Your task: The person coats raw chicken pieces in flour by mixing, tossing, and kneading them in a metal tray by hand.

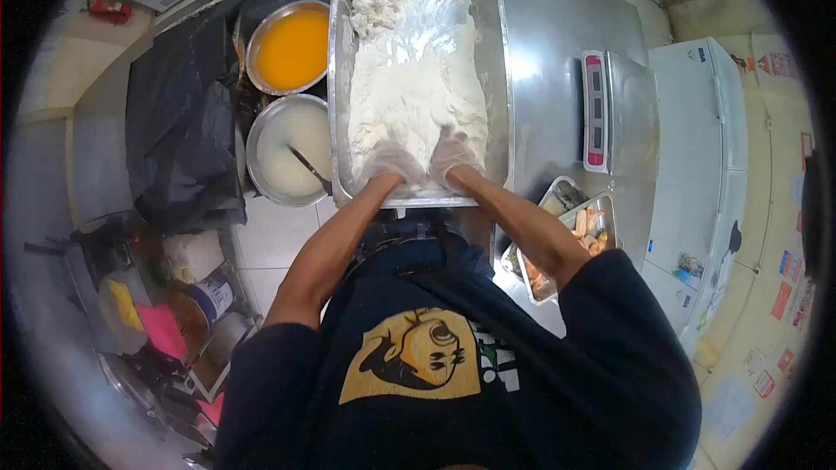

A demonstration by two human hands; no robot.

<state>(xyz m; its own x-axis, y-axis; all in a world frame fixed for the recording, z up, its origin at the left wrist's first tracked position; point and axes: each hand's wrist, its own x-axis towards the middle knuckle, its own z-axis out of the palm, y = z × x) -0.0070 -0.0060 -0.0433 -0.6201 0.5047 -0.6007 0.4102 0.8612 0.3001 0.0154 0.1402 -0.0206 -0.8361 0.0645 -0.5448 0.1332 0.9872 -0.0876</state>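
Both ours: left hand (394,164), right hand (455,157) in white powder (405,96) at near end of pan (506,78), we can't tell if closed; milky bowl (252,155) left of pan, likely for easy reach

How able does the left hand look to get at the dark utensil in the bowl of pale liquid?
Likely yes: the dark utensil lies uncovered, its handle toward the tray, near the left hand. Only the tray's wall seems in the way.
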